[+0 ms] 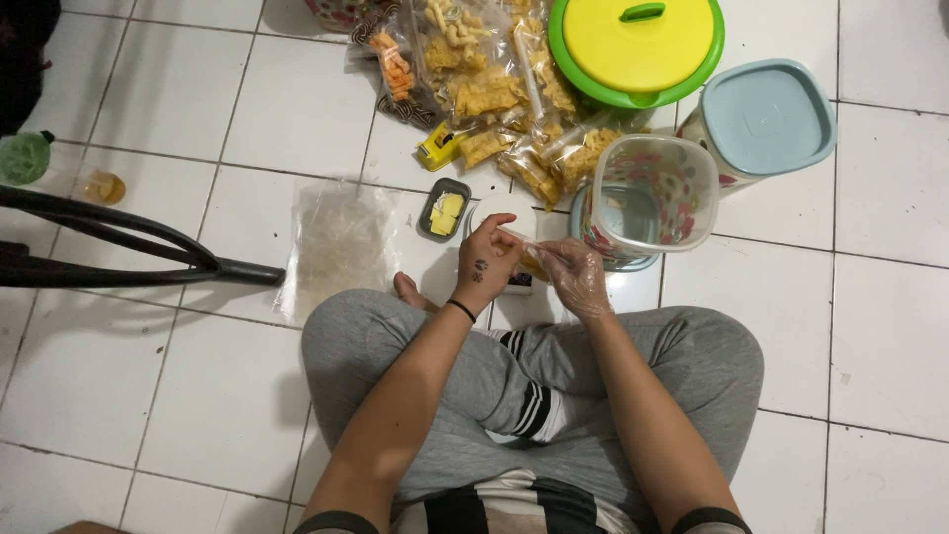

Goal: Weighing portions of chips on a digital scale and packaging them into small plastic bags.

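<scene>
A white tiled floor (198, 396) carries everything here, and the open patterned container (652, 198) serves as the landmark. A person sits cross-legged just below it in grey trousers (643, 366). Above it stands a round green tub with a yellow lid (638, 44), and to its upper right lies a patterned container with a pale blue lid (766, 119). To its upper left spreads a heap of clear bags of yellow snacks (494, 89). Well to its left a stack of empty clear plastic bags (336, 242) lies flat on the floor, and farther left a dark curved frame (119, 242) crosses the tiles. Just left of the container sits a small dark tray with yellow pieces (445, 210), with a white round dish (499, 210) between the two.

The left hand (484, 262), below and left of the container, pinches the top of a small clear bag (529, 252). The right hand (576, 279), wearing a thin clear glove, grips the same bag from the other side, just beneath the container's near rim.
</scene>
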